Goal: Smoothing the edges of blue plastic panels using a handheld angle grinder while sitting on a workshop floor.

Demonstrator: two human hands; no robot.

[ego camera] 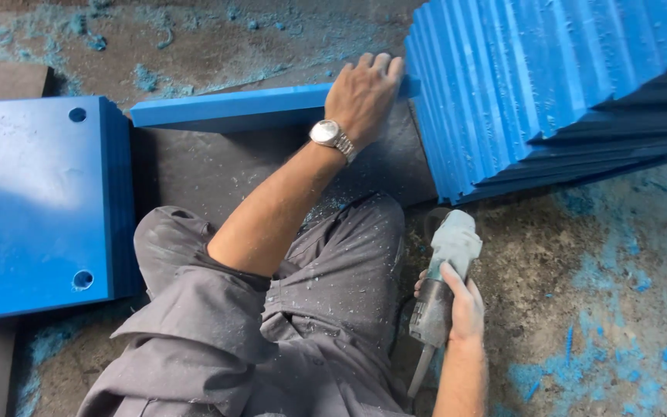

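My left hand (pixel 362 94), with a metal wristwatch, grips the top edge of a blue plastic plate (pixel 229 106) that stands on its edge on a dark grey mat (pixel 218 170). Right beside it leans a thick stack of blue plates (pixel 550 85), fanned out at the upper right. My right hand (pixel 461 305) is closed around the body of a grey angle grinder (pixel 443 278), held low beside my right knee, its head pointing away from me. My legs in grey trousers, dusted with blue chips, are in the middle.
A flat stack of blue plates with round holes (pixel 36 205) lies at the left. Blue shavings (pixel 604 363) are scattered over the dirt floor at the right and at the top. The grinder's cable runs down by my right forearm.
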